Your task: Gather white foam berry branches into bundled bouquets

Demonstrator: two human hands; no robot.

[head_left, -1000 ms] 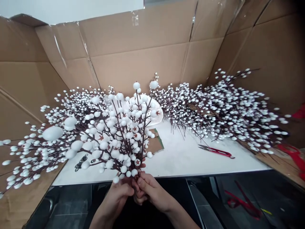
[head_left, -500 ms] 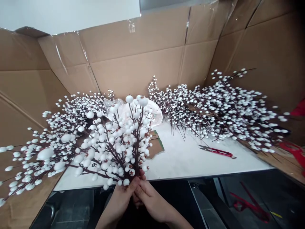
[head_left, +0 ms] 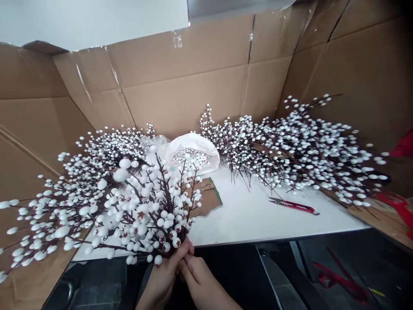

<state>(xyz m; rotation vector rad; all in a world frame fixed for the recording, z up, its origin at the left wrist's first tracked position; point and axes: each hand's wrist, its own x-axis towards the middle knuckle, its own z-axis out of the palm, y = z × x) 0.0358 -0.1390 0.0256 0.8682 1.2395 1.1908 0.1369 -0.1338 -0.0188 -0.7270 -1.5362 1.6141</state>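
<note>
A bunch of dark twigs with white berries (head_left: pixel 148 211) is held just in front of the white table's near edge (head_left: pixel 258 237). My left hand (head_left: pixel 164 275) is closed round the stems at the bunch's base. My right hand (head_left: pixel 195 275) is closed too, pressed against the same stems just right of the left hand. The bunch leans to the left and away from me.
More white-berry branches lie heaped at the left (head_left: pixel 64 202) and at the back right (head_left: pixel 306 150). A clear bag of loose white berries (head_left: pixel 193 153) sits mid-table. Red-handled snips (head_left: pixel 293 205) lie to the right. Cardboard walls (head_left: pixel 193 77) enclose the table.
Both hands have lowered with the bunch and tipped it down toward the left; its tips now sit below the bag, which shows behind it.
</note>
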